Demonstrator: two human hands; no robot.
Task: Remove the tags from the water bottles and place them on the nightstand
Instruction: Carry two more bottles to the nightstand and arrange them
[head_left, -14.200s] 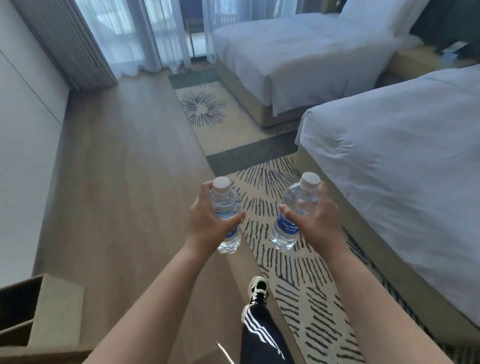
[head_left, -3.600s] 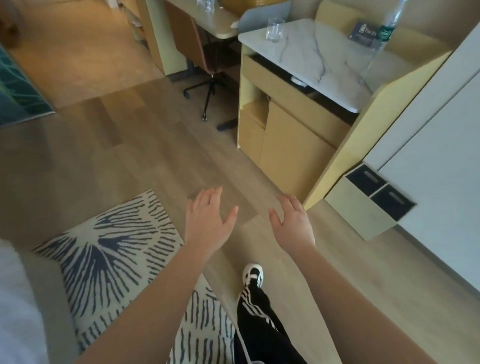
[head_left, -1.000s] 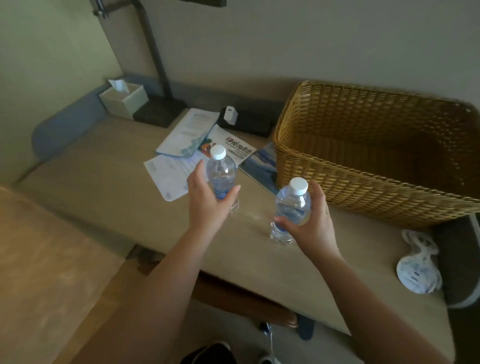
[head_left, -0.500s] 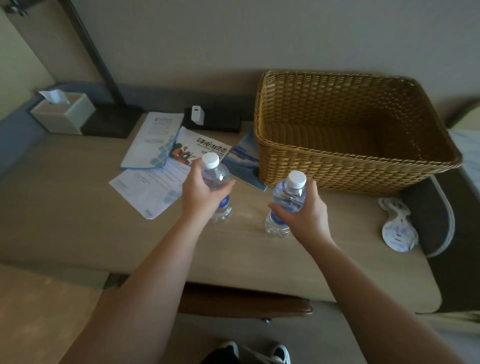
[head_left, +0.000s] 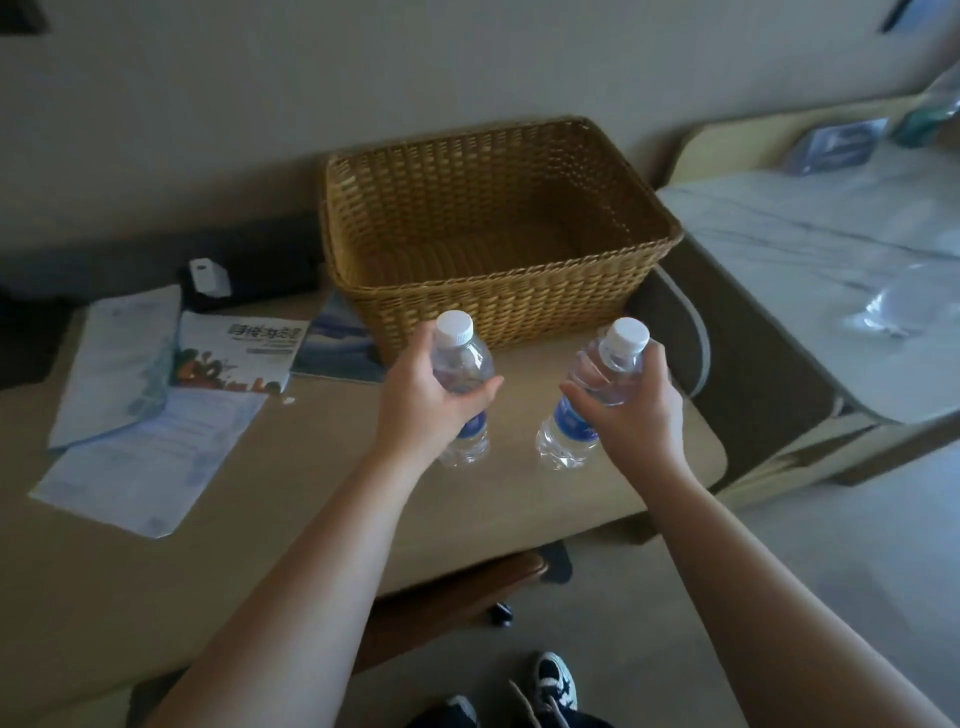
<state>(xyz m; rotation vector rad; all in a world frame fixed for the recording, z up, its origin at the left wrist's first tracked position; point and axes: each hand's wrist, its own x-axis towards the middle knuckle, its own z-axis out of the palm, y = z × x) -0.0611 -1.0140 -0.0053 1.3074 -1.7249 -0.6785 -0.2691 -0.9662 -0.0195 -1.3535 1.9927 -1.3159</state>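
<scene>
I hold two small clear water bottles with white caps and blue labels above a beige desk. My left hand grips the left bottle around its middle. The right bottle tilts a little to the right, with my right hand gripping its upper body. Both bottles are in front of a wicker basket. No tag shows on either bottle. No nightstand is in view.
Papers and brochures lie on the desk's left part, with a dark box and a white charger behind them. A marble-topped counter stands to the right. A chair seat sticks out under the desk, above my shoes.
The view has swung to the right, so the basket and bottles sit more central and the marble counter has come in. Both hands keep their hold; whether the bottles left the desk is unclear.
</scene>
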